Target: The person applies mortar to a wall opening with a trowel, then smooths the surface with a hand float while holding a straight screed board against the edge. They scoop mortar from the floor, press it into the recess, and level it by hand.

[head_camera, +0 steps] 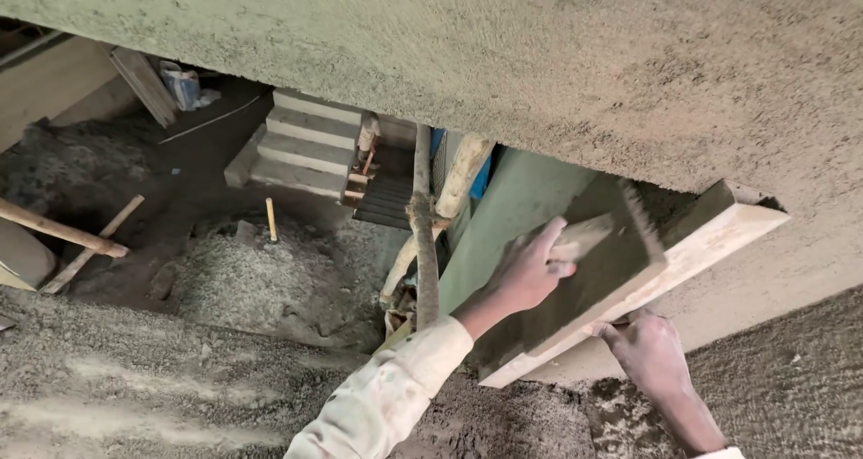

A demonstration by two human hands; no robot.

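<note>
Nearest the lens, my left sleeve (382, 401), pale and mortar-stained, runs up to my left hand (526, 270), clenched around the handle of a trowel (620, 216) whose blade lies in the grey mix. My right hand (652, 351) grips the lower edge of the wooden mortar board (710, 243) from beneath, fingers curled under it. That board sits tilted, its far corner touching the rough plastered slab (539, 54) overhead. Below my arms spreads a bed of damp sand (135, 378). Beyond it, a knotty upright pole (422, 234) stands beside a green wall (508, 212). Farther off lie a gravel heap (261, 275), loose wooden sticks (63, 234) and grey concrete steps (306, 144).
</note>
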